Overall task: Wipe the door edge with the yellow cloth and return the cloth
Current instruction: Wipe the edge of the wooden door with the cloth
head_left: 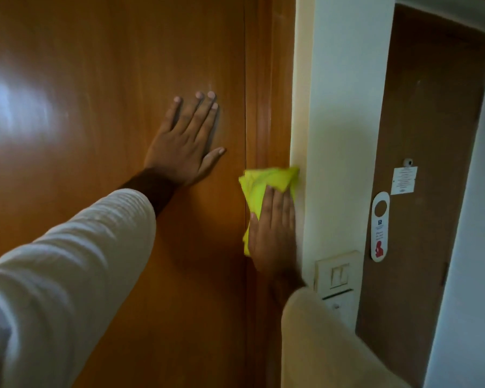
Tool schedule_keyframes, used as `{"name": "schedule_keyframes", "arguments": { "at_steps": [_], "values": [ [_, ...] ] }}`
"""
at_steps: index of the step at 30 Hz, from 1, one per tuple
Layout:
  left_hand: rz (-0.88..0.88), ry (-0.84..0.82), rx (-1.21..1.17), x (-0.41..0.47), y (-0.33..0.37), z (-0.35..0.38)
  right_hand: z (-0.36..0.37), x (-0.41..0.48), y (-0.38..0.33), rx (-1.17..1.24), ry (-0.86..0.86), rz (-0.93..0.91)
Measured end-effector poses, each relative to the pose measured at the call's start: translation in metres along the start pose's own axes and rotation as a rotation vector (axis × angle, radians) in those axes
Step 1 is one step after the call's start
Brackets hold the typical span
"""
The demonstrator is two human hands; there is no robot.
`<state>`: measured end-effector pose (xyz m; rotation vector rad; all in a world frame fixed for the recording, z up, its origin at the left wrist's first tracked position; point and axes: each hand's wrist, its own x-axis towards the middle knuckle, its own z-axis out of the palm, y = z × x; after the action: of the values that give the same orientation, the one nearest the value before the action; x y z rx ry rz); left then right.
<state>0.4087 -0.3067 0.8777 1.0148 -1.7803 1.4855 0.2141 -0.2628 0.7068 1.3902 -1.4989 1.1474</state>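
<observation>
A glossy brown wooden door [101, 79] fills the left of the head view. Its edge and frame [266, 93] run top to bottom just right of centre. My left hand [188, 147] lies flat on the door panel, fingers spread, holding nothing. My right hand [275, 231] presses a bunched yellow cloth [263, 182] flat against the frame strip, beside the cream wall corner. The cloth sticks out above and to the left of my fingers; part of it is hidden under the palm.
A cream wall [339, 121] stands right of the frame, with a switch plate [338, 275] low on it. Farther right is a darker door [429, 163] bearing a white hanger tag [380, 231] and a paper notice [403, 180].
</observation>
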Motion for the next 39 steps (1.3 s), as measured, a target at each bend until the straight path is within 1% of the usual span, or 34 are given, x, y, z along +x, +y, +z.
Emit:
{"name": "schedule_keyframes", "arguments": {
  "at_steps": [3,5,8,10,13,16,20,23,26,32,36,39],
  "values": [
    [0.004,0.009,0.002,0.001,0.000,0.000,0.023,-0.075,0.012,-0.064,-0.065,0.009],
    [0.006,0.012,-0.009,0.001,-0.001,0.000,0.034,-0.104,0.015,-0.086,-0.088,0.038],
    [0.001,0.003,-0.010,0.002,0.000,-0.001,0.038,-0.116,0.011,-0.108,-0.078,0.066],
    [-0.002,0.000,-0.014,0.001,0.000,-0.002,0.034,-0.108,0.009,-0.082,-0.056,0.036],
    [-0.005,0.016,-0.011,-0.001,0.000,-0.002,0.019,-0.051,0.004,-0.029,0.010,0.002],
    [-0.004,0.025,-0.024,-0.001,0.001,-0.002,-0.003,0.040,-0.007,0.023,0.074,-0.011],
    [-0.005,0.021,-0.026,-0.001,0.001,0.000,-0.033,0.158,-0.018,0.034,0.233,-0.040],
    [-0.003,0.024,-0.027,0.000,0.001,-0.001,-0.041,0.196,-0.021,0.035,0.300,-0.049],
    [-0.002,0.033,-0.028,-0.001,0.000,-0.001,-0.037,0.196,-0.020,0.032,0.314,-0.069],
    [0.001,0.045,-0.004,-0.001,0.001,-0.002,-0.034,0.183,-0.018,0.004,0.295,-0.050],
    [0.003,0.048,0.004,-0.001,0.000,-0.003,-0.028,0.134,-0.014,0.003,0.199,-0.045],
    [0.000,0.039,0.007,-0.001,0.001,-0.003,-0.014,0.065,-0.008,0.021,0.095,-0.023]
  ]
}}
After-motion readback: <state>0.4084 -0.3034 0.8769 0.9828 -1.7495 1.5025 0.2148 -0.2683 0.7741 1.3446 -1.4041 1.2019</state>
